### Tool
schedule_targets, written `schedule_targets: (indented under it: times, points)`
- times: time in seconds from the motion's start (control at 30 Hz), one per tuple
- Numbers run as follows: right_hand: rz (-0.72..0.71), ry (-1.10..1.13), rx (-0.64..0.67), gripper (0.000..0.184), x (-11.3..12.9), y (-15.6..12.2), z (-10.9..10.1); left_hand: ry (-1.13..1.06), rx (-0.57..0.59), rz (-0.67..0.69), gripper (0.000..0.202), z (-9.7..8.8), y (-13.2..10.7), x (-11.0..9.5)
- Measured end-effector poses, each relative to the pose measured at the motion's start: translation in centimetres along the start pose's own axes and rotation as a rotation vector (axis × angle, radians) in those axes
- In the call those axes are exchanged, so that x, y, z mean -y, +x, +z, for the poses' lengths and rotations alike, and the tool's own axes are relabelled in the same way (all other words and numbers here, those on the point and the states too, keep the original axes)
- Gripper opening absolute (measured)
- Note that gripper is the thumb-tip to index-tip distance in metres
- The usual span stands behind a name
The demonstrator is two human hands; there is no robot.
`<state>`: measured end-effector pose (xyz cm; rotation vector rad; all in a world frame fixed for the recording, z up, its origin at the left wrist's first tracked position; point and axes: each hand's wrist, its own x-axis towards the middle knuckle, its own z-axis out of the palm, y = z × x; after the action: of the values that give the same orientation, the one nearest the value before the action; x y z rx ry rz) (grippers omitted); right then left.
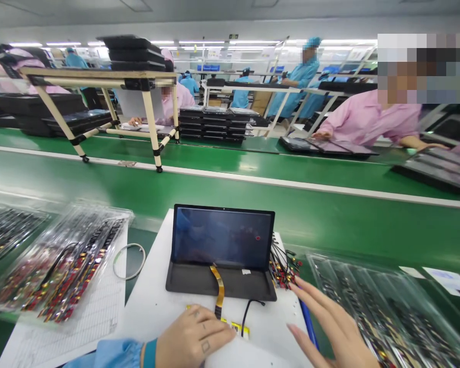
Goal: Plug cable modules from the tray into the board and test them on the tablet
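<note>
A tablet-like screen (223, 236) leans upright in a dark folding stand (222, 283) on the white work board. From it an orange flex cable (218, 286) runs down to a yellow-edged strip (239, 328), partly covered by my left hand (195, 335). My left fingers are together and bent over this strip, pressing it to the board. A short black cable (247, 314) curves up from the strip. On the right, my right hand (329, 327) is spread and holds nothing visible; its fingertips are beside a pile of small cabled parts (283, 268).
Clear plastic trays of cabled parts lie left (65, 266) and right (383, 306). A white cable loop (129, 261) is near the board. Beyond the green conveyor (253, 179) stand a pipe-framed rack (99, 76) and stacked black trays (214, 122). Co-workers in pink and blue sit or stand behind.
</note>
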<state>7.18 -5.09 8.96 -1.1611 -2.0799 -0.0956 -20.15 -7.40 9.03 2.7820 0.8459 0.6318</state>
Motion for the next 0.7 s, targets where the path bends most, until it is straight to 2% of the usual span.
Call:
schedule_targets:
  times: [0.1,0.27,0.37,0.47,0.7]
  points:
    - [0.09,0.031,-0.024,0.042,-0.8,1.5,1.6,0.003,0.029,0.0,0.032,0.4,-0.1,0.0]
    - [0.203,0.11,-0.048,0.046,-1.7,2.8,4.7,0.006,0.02,0.001,0.035,0.8,-0.2,0.1]
    - [0.207,0.116,-0.1,0.047,-2.2,3.6,5.9,0.012,0.043,0.018,0.036,1.0,-0.2,0.3]
    - [0.202,0.094,-0.097,0.048,-2.5,4.4,6.7,0.016,0.059,0.035,0.036,1.2,-0.3,0.4]
    - [0.154,0.023,-0.087,0.053,-2.4,6.2,7.5,0.061,-0.042,0.055,0.041,1.2,-0.3,0.7]
